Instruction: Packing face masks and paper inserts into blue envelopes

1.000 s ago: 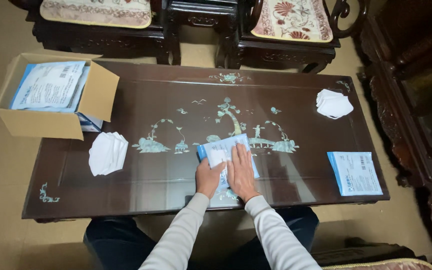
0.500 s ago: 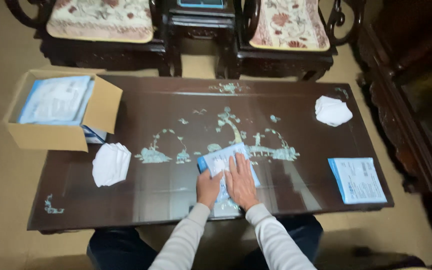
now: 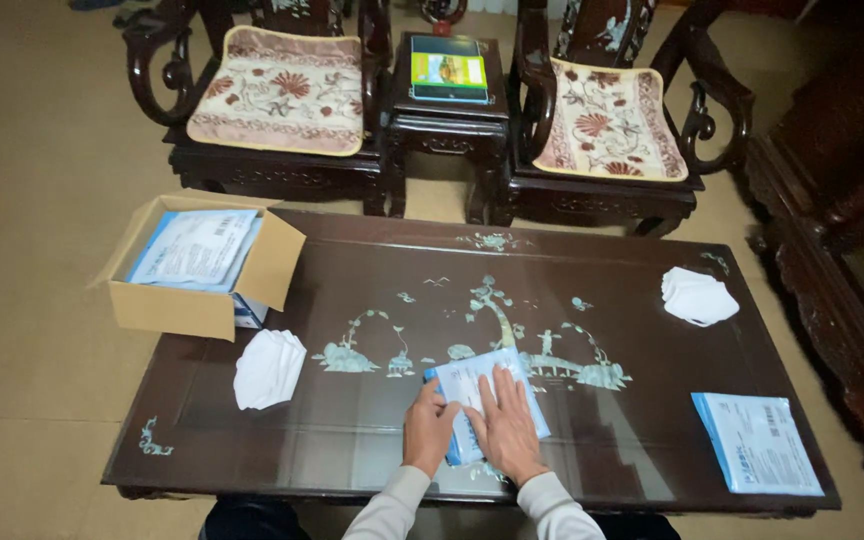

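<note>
A long dark wooden bench (image 3: 652, 300) inlaid with pale tree and figure motifs fills the head view, with two carved chairs (image 3: 272, 110) bearing floral cushions and a small side table (image 3: 449, 115) between them standing behind it on the tan floor (image 3: 32, 330). At the bench's far left corner an open cardboard box (image 3: 182, 305) holds flat blue-and-white packets. A stack of white folded masks (image 3: 268, 368) lies just in front of the box, and a second white stack (image 3: 697, 296) sits near the far right edge. A single blue-and-white packet (image 3: 755, 442) lies flat at the near right corner, well apart from the hands. Near the middle of the front edge, another blue-edged packet (image 3: 479, 388) rests flat on the bench under both hands. The right hand (image 3: 508, 430) lies on it with fingers spread wide and palm down, pressing rather than gripping. The left hand (image 3: 429, 425), fingers curled, pinches the packet's left edge.
</note>
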